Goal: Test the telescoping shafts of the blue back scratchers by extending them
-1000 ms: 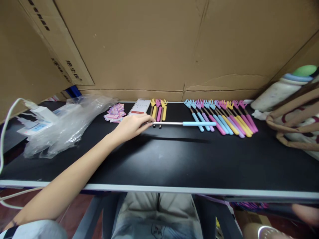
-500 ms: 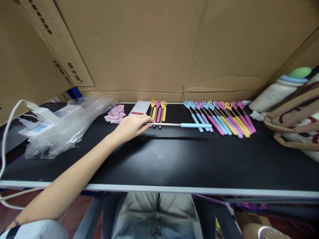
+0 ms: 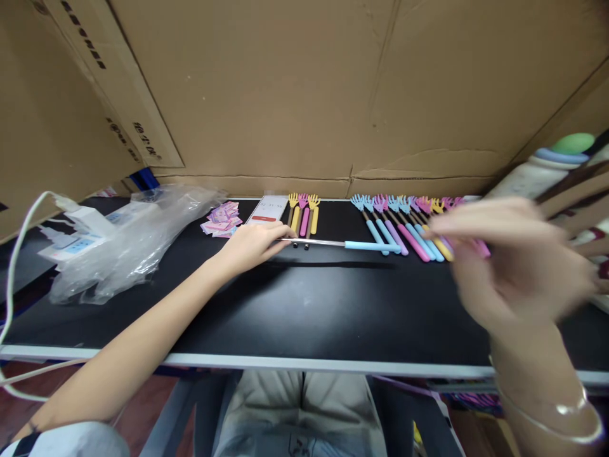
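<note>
Fingers (image 3: 281, 228) of left hand (image 3: 252, 245) closed on the metal end of a blue-handled stick (image 3: 364, 246), near level above the desk (image 3: 304, 317); left forearm (image 3: 157, 324) slants over the front edge (image 3: 304, 362). Right hand (image 3: 528, 260) raised, blurred, finger state unclear, near back scratchers (image 3: 415, 242). Bare desk between; cardboard (image 3: 266, 95) behind

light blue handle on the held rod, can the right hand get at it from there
Probably yes: the light blue handle points from the left hand toward the right hand, and nothing seems to block the gap; the back scratchers lie flat behind.
</note>
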Demonstrator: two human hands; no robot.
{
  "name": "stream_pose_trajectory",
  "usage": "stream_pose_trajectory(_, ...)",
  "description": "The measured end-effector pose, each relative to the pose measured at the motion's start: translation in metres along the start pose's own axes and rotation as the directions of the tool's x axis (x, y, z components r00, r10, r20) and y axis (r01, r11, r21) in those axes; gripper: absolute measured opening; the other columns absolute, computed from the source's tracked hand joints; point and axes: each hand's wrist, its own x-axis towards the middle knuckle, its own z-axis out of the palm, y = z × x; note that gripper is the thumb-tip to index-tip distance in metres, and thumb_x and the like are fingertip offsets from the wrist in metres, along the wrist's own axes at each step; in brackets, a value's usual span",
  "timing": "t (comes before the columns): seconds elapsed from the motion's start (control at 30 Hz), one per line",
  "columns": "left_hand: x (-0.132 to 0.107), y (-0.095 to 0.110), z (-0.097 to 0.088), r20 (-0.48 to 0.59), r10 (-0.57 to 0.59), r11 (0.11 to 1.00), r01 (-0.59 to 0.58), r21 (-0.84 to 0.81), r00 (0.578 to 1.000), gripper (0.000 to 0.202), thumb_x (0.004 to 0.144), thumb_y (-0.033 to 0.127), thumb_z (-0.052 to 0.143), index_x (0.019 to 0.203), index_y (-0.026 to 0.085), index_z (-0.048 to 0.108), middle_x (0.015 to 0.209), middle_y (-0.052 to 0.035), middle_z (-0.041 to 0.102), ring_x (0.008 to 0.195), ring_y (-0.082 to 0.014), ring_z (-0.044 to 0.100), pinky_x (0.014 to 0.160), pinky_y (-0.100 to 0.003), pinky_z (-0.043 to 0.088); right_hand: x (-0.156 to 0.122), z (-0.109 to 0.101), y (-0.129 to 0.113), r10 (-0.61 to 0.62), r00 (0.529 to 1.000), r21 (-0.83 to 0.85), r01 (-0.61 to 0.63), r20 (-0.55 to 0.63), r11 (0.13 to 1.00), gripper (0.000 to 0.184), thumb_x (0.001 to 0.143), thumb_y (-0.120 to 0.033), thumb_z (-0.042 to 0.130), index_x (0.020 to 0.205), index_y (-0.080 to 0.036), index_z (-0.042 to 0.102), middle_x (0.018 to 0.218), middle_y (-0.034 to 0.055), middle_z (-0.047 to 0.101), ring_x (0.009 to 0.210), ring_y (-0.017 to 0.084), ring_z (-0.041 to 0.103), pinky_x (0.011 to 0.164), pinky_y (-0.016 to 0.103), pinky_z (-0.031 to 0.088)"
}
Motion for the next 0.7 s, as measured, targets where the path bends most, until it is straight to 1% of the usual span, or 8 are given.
stream_pose_trajectory(0.03,0.000,0.000,0.000,-0.001,-0.001,1.000,0.001,0.002,1.000,0.028,0.094,0.037,0.038,0.104,0.024,0.060,0.099,-0.0002,0.067,0.084,-0.0150,0.064,0.066,-0.021,0.042,0.006,0.006,0.006,-0.027,0.996,-0.017,0.028,0.089,0.999,0.020,0.085,-0.020,0.053,0.102,-0.025,0.061,0.093,0.0042,0.064,0.092,0.020,0.057,0.082,0.038,0.046)
stream_pose_trajectory(0.07,0.000,0.000,0.000,-0.004,-0.004,1.000,0.004,0.005,1.000,0.028,0.094,0.037,0.038,0.103,0.024,0.060,0.098,-0.0003,0.067,0.083,-0.0148,0.064,0.065,-0.021,0.041,0.012,0.014,0.014,-0.019,0.962,-0.033,0.029,0.273,0.999,0.021,0.086,-0.022,0.051,0.106,-0.023,0.059,0.097,0.0056,0.065,0.096,0.021,0.055,0.082,0.038,0.045)
stream_pose_trajectory(0.13,0.000,0.001,0.000,-0.008,-0.010,1.000,0.010,0.005,1.000,0.027,0.094,0.037,0.039,0.103,0.024,0.061,0.097,-0.0002,0.067,0.082,-0.0145,0.064,0.063,-0.021,0.041,0.019,0.031,0.034,-0.002,0.845,-0.027,0.019,0.535,0.999,0.027,0.088,-0.030,0.048,0.111,-0.019,0.057,0.104,0.0089,0.063,0.102,0.023,0.053,0.084,0.039,0.045)
stream_pose_trajectory(0.23,0.000,0.001,-0.001,-0.018,-0.019,1.000,0.019,-0.004,1.000,0.026,0.093,0.036,0.039,0.103,0.024,0.060,0.099,0.0003,0.067,0.083,-0.0146,0.064,0.063,-0.021,0.041,0.017,0.053,0.065,0.057,0.739,-0.052,-0.029,0.672,0.998,0.031,0.088,-0.037,0.047,0.110,-0.019,0.058,0.103,0.0103,0.064,0.100,0.024,0.054,0.086,0.041,0.043)
stream_pose_trajectory(0.33,0.000,0.001,-0.001,-0.015,-0.023,1.000,0.023,-0.013,1.000,0.025,0.093,0.036,0.040,0.103,0.024,0.060,0.099,0.0003,0.066,0.083,-0.0151,0.064,0.064,-0.021,0.041,0.004,0.066,0.079,0.101,0.671,-0.032,-0.114,0.735,0.993,0.033,0.089,-0.041,0.045,0.110,-0.020,0.057,0.099,0.0081,0.064,0.094,0.022,0.056,0.082,0.037,0.043)
stream_pose_trajectory(0.43,0.000,0.000,0.000,0.000,-0.009,0.998,0.009,-0.056,1.000,0.024,0.093,0.034,0.041,0.103,0.024,0.060,0.099,-0.0005,0.066,0.083,-0.0150,0.063,0.067,-0.022,0.042,-0.007,0.070,0.078,0.113,0.652,-0.002,-0.168,0.750,0.986,0.030,0.090,-0.041,0.042,0.105,-0.020,0.058,0.099,0.0075,0.064,0.091,0.020,0.057,0.080,0.033,0.043)
stream_pose_trajectory(0.57,0.001,0.000,-0.001,0.009,-0.004,0.996,0.005,-0.084,1.000,0.026,0.093,0.036,0.040,0.104,0.023,0.060,0.096,-0.0018,0.067,0.081,-0.0152,0.063,0.068,-0.023,0.043,-0.010,0.069,0.071,0.129,0.684,-0.005,-0.181,0.718,0.983,0.028,0.091,-0.040,0.041,0.100,-0.020,0.058,0.095,0.0071,0.064,0.086,0.019,0.058,0.077,0.031,0.042)
stream_pose_trajectory(0.7,0.001,0.002,-0.004,0.020,-0.019,0.996,0.021,-0.092,1.000,0.028,0.093,0.039,0.039,0.106,0.024,0.060,0.095,-0.0013,0.067,0.081,-0.0159,0.063,0.069,-0.023,0.043,-0.007,0.064,0.069,0.143,0.690,-0.013,-0.191,0.710,0.982,0.028,0.090,-0.041,0.042,0.101,-0.020,0.058,0.094,0.0062,0.065,0.083,0.018,0.059,0.075,0.029,0.042)
